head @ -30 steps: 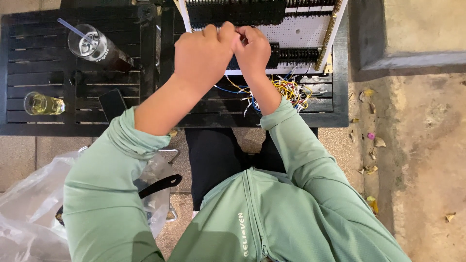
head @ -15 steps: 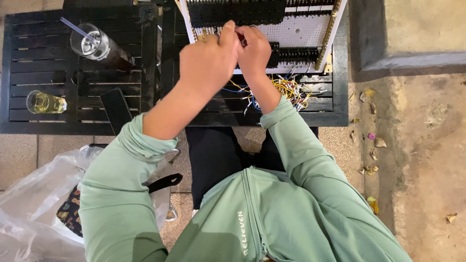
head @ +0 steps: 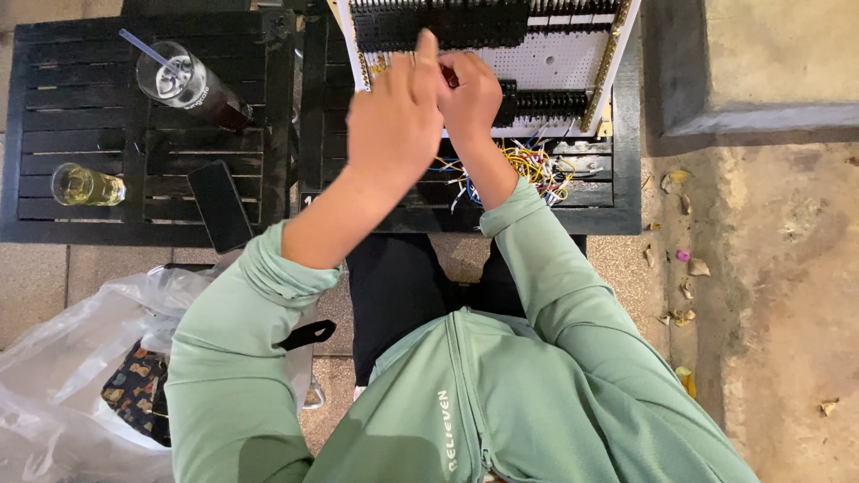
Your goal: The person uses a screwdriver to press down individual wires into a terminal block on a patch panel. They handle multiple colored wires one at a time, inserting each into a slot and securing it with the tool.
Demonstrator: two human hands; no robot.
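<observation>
Since the earlier frames the left hand (head: 394,112) has been lifted slightly — its index finger is now raised above the knuckles, where before the fingers were bunched tight against the other hand. The hands have stayed at the same spot on the white perforated board (head: 555,67), so the work at that point of the board looks unfinished.

The right hand (head: 470,89) is curled, fingertips pinched toward the board's surface between the upper black terminal strip (head: 447,22) and the lower black strip (head: 546,103); what is pinched is hidden by the left hand — possibly a wire end, it cannot be told. Both hands are pressed close together, touching. Whether the left hand is clamped on anything cannot be told either.

Both forearms are stretched forward in green sleeves, elbows bent, over the black slatted table (head: 617,197). A tangle of coloured wires (head: 537,165) is seen just below the board. To the left, well apart: a dark drink with a straw (head: 188,85), a small glass (head: 85,185), a phone (head: 219,204), and a plastic bag (head: 72,376) on the floor.
</observation>
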